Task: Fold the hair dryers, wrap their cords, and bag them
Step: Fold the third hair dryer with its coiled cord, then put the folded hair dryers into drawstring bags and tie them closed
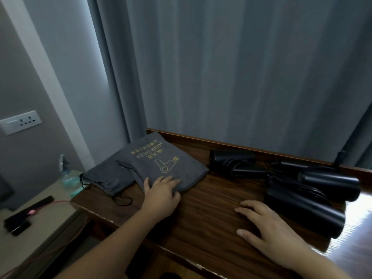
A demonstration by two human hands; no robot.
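Observation:
Two grey drawstring bags lie at the left of the dark wooden table (201, 198). The upper bag (161, 158) bears gold "HAIR DRIER" print; the other bag (106, 178) sticks out from under it on the left. My left hand (161, 192) rests with spread fingers on the printed bag's near edge. Three black hair dryers lie at the right: one at the back (231, 161), one far right (332, 183), one nearest (306, 212), with black cords tangled among them. My right hand (269, 224) lies flat on the wood, just left of the nearest dryer.
Grey curtains hang behind the table's raised back edge. A lower beige desk (30, 238) at the left carries a spray bottle (67, 176), a black device with a pink cable and, on the wall above, a socket plate (20, 121).

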